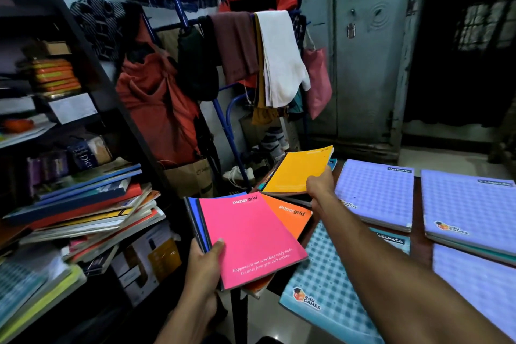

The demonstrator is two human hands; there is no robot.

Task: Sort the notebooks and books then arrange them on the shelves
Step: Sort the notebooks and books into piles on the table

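Cluttered dark shelves on the left held leaning stacks of books; lilac checked notebooks lay flat on the worktop at right. Between them, the left hand gripped a fanned bundle topped by a pink notebook, thumb on its cover. Farther out, the right hand pinched a yellow notebook.

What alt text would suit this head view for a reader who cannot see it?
The left hand grips a stack topped by a pink notebook, while the right hand holds a yellow notebook beyond it. Purple checked notebooks lie right; a crowded bookshelf stands left.
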